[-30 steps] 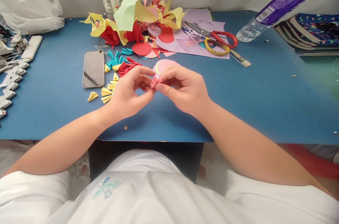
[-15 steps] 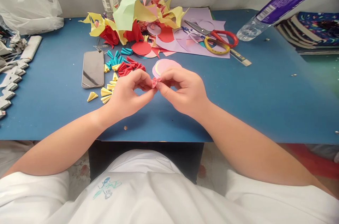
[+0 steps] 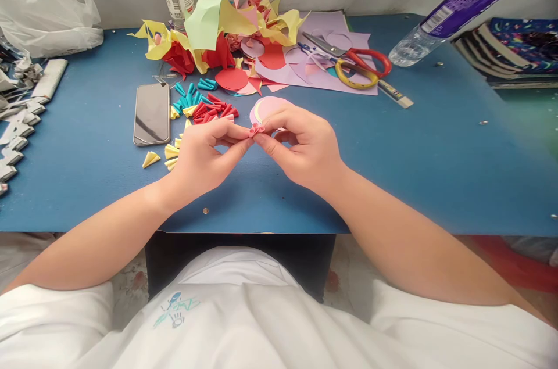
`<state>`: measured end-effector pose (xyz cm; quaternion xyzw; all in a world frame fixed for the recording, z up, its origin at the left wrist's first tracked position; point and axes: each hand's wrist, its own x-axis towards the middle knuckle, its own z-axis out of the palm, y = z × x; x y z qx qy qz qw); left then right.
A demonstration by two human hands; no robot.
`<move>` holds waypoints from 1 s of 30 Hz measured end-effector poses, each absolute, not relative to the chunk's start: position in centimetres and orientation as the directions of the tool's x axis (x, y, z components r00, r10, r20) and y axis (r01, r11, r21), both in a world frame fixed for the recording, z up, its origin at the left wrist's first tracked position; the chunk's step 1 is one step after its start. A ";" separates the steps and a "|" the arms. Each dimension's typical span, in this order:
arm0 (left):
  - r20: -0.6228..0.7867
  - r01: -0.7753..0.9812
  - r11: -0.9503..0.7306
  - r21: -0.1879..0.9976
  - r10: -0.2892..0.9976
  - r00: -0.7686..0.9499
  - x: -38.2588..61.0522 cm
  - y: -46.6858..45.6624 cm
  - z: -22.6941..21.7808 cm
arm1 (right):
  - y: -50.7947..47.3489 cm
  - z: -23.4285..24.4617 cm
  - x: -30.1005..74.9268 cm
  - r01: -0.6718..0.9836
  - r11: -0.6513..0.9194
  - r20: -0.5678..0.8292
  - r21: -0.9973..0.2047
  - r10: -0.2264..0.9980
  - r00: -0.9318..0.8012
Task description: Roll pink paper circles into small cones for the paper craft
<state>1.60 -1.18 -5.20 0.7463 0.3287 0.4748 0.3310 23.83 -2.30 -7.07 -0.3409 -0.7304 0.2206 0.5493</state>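
Between the fingertips of both hands is a small folded piece of pink paper (image 3: pixel 257 129), with curled edges. My left hand (image 3: pixel 207 151) pinches its left side, thumb against forefinger. On the other side my right hand (image 3: pixel 300 145) grips it the same way. Just beyond the right fingers lies a stack of pink paper circles (image 3: pixel 267 107) with a pale yellow one among them. Rolled paper cones lie past my left hand: red ones (image 3: pixel 215 107), teal ones (image 3: pixel 187 96) and yellow ones (image 3: pixel 151 159), some partly hidden by that hand.
A phone (image 3: pixel 152 114) lies left of the cones. Colourful paper scraps (image 3: pixel 207 20) pile up at the back, beside scissors (image 3: pixel 349 58). A purple-labelled bottle (image 3: pixel 462 6) leans at the back right, near books (image 3: pixel 492 55). A plastic bag (image 3: pixel 52 11) sits back left.
The pink paper piece has turned a little in my fingertips, showing more of its curled edge. My left fingers have straightened slightly, and that hand has shifted slightly left.
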 end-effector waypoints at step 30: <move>0.453 0.078 -0.543 0.836 0.763 0.461 1.3 -0.4 -5.5 | -2.6 -6.5 23.9 0.187 0.553 0.537 -0.812 0.833 -0.131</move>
